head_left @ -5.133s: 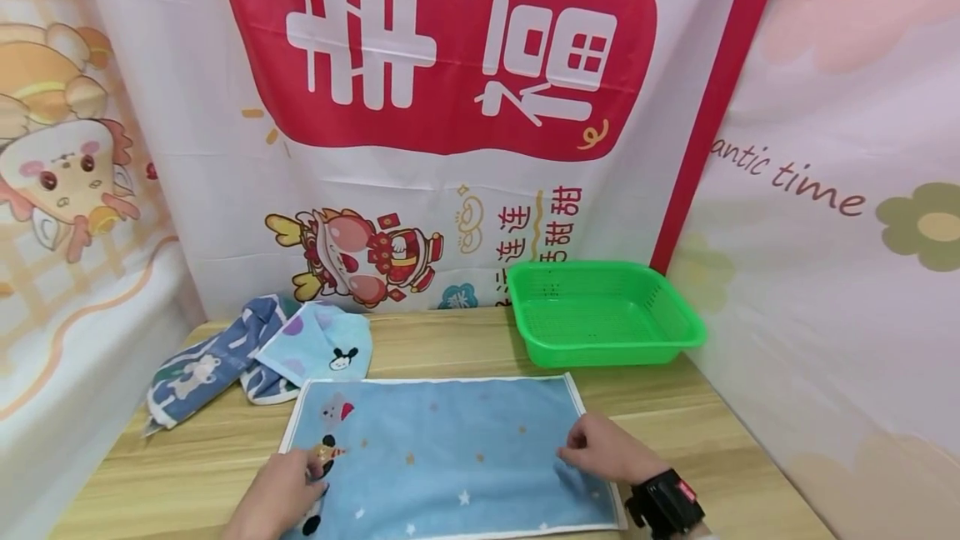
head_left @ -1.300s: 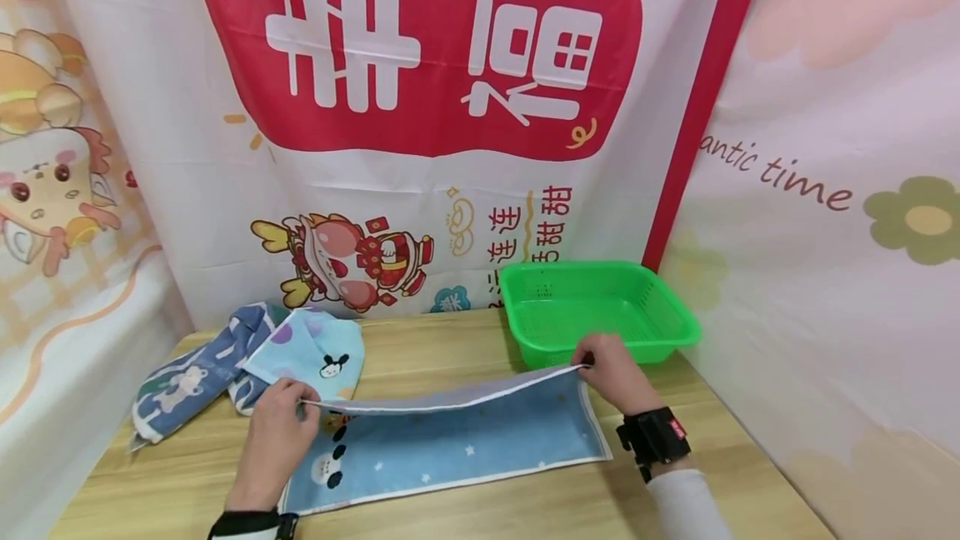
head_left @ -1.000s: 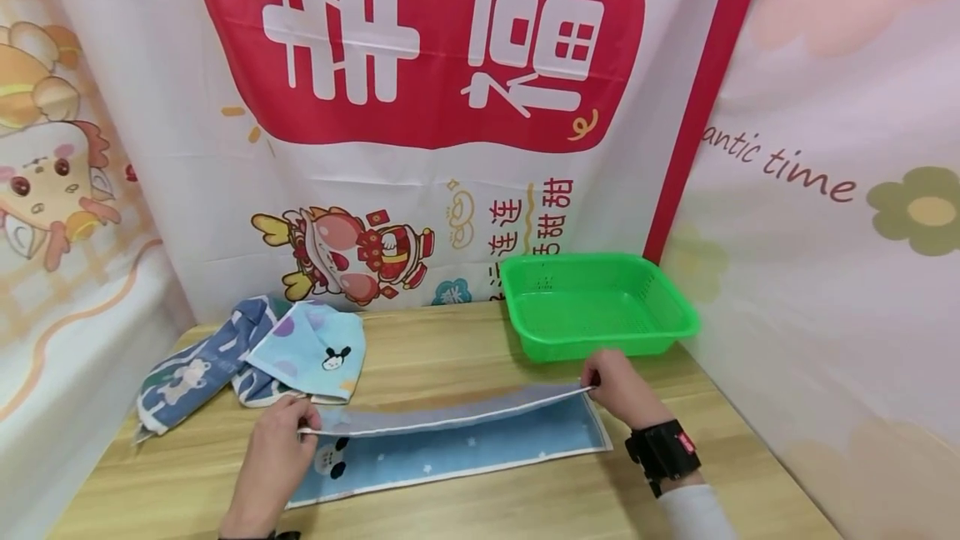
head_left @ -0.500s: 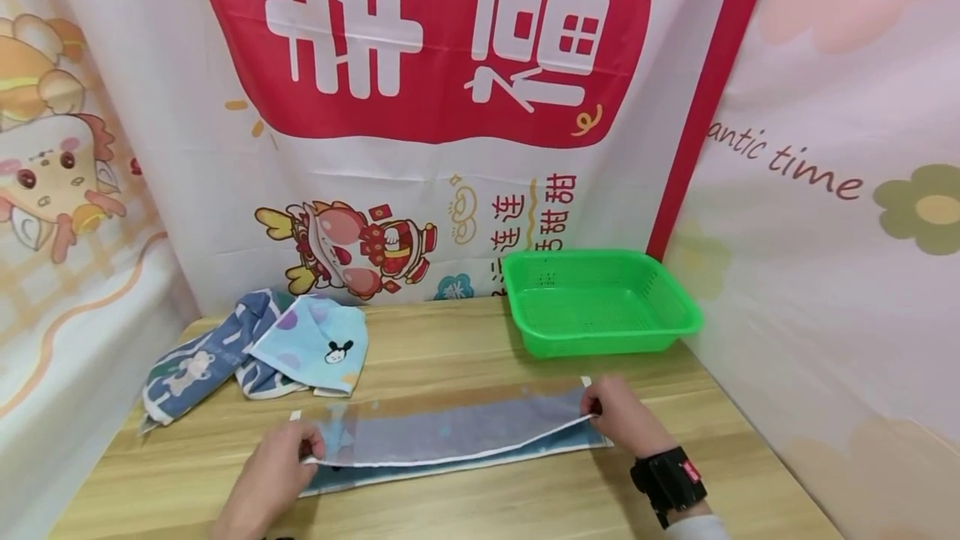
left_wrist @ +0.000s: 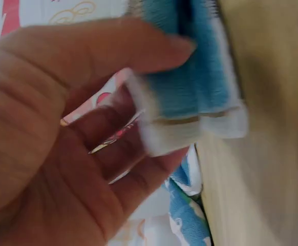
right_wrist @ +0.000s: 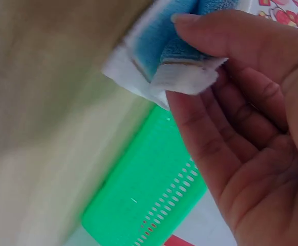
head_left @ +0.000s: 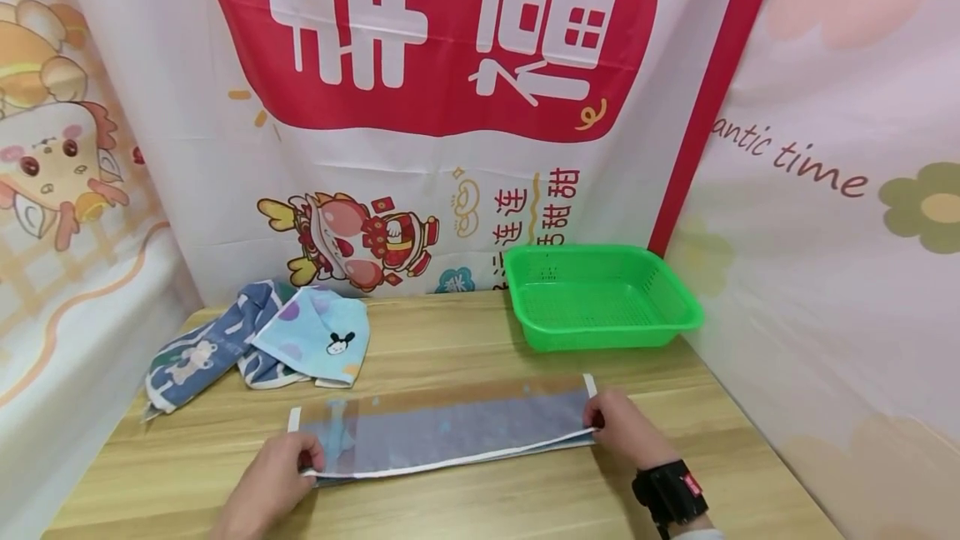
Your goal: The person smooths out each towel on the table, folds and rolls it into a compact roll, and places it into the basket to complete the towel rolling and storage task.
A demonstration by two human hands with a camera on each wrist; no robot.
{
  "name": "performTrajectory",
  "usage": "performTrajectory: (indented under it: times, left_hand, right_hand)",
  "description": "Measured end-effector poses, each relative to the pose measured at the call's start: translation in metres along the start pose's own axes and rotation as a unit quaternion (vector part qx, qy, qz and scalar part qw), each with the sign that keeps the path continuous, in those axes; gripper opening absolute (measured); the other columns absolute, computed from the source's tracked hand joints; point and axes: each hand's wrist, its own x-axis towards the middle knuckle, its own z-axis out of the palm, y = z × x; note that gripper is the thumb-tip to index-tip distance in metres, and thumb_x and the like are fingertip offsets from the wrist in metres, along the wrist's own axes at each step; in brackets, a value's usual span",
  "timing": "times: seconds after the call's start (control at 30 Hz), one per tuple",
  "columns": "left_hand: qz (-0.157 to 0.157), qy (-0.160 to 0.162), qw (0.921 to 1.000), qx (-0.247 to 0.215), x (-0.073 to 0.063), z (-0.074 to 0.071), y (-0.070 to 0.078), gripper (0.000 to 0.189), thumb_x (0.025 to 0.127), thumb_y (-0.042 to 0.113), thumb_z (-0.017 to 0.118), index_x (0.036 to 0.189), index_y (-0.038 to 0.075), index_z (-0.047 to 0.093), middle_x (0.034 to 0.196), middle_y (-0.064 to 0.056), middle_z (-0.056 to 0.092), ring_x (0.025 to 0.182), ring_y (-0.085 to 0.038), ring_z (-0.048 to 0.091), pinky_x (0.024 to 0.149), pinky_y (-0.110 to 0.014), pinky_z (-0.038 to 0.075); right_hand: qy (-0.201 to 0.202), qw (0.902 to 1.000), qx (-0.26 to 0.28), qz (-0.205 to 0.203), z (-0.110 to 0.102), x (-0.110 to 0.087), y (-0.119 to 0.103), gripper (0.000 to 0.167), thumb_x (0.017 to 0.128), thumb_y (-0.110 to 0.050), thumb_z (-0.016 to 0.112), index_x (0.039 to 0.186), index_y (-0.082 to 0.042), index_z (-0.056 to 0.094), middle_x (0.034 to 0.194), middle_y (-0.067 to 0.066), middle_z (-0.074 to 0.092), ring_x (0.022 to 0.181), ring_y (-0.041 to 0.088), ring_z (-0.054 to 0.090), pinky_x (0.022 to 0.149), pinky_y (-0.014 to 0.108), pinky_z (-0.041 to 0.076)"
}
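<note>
A blue towel [head_left: 450, 432] with white hems lies folded over on itself, its greyish back facing up, in the middle of the table. My left hand [head_left: 281, 469] pinches the near left corner of its upper layer. At the near right corner, my right hand [head_left: 626, 427] pinches the same edge. The left wrist view has the thumb of the left hand [left_wrist: 103, 118] on the blue pile, with the white hem [left_wrist: 174, 136] below it. In the right wrist view the right hand [right_wrist: 241, 102] holds a white-edged corner [right_wrist: 185, 77] between thumb and fingers.
A green plastic basket [head_left: 600, 339] stands at the back right of the wooden table [head_left: 450, 515]. Two crumpled towels, one dark blue [head_left: 202, 361] and one light blue [head_left: 322, 336], lie at the back left. Printed cloth [head_left: 480, 165] hangs behind the table.
The towel lay spread flat at first. Both hands have lifted its far edge and brought it towards me, down onto the near edge. The basket and other towels stay put.
</note>
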Motion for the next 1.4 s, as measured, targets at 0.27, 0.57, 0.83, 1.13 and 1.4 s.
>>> performTrajectory:
  times: [0.27, 0.57, 0.83, 1.13, 1.4]
  left_hand:
    - [-0.029, -0.034, 0.999, -0.004, 0.002, 0.005, -0.006, 0.024, 0.071, -0.012, 0.072, 0.075, 0.011, 0.066, 0.074, 0.001, 0.061, 0.071, -0.015, 0.05, 0.065, -0.033, 0.046]
    - [-0.033, -0.016, 0.9992, 0.012, 0.004, 0.001, -0.008, 0.023, 0.074, -0.014, 0.069, 0.077, 0.01, 0.071, 0.079, -0.002, 0.069, 0.078, -0.016, 0.06, 0.071, -0.041, 0.054]
    - [-0.067, -0.046, 0.9961, 0.033, 0.001, -0.005, -0.005, 0.021, 0.08, 0.024, 0.085, 0.091, 0.008, 0.077, 0.095, -0.007, 0.073, 0.092, -0.027, 0.068, 0.081, -0.052, 0.055]
    - [0.018, 0.025, 0.9967, 0.075, 0.022, 0.0, 0.009, 0.047, 0.091, 0.026, 0.075, 0.124, -0.006, 0.066, 0.13, -0.035, 0.058, 0.121, -0.052, 0.055, 0.1, -0.064, 0.045]
    - [-0.019, -0.058, 0.9929, 0.102, 0.045, 0.014, -0.008, 0.072, 0.097, 0.034, 0.067, 0.14, -0.019, 0.044, 0.143, -0.051, 0.032, 0.134, -0.064, 0.034, 0.108, -0.067, 0.036]
  right_hand:
    - [0.001, 0.9996, -0.022, 0.018, 0.004, -0.003, -0.002, 0.026, 0.07, 0.015, 0.07, 0.069, -0.01, 0.066, 0.069, -0.005, 0.057, 0.065, 0.007, 0.048, 0.058, 0.024, 0.042]
    - [-0.022, 0.9996, -0.018, 0.007, 0.009, -0.007, -0.002, 0.016, 0.077, 0.001, 0.08, 0.071, -0.01, 0.07, 0.069, -0.007, 0.061, 0.063, 0.001, 0.049, 0.058, 0.023, 0.045]
    - [-0.044, 0.9984, 0.011, 0.035, 0.005, -0.004, -0.008, 0.03, 0.088, -0.031, 0.078, 0.065, -0.015, 0.069, 0.057, -0.013, 0.054, 0.05, 0.001, 0.044, 0.048, 0.022, 0.04]
    - [-0.006, 0.9987, -0.049, 0.013, 0.014, 0.027, -0.013, 0.044, 0.088, -0.018, 0.077, 0.12, 0.011, 0.066, 0.119, 0.025, 0.068, 0.112, 0.042, 0.064, 0.098, 0.055, 0.05]
    - [-0.003, 0.9966, -0.073, 0.038, 0.029, 0.037, -0.009, 0.053, 0.089, -0.019, 0.077, 0.125, 0.015, 0.061, 0.127, 0.031, 0.062, 0.119, 0.048, 0.06, 0.104, 0.057, 0.047]
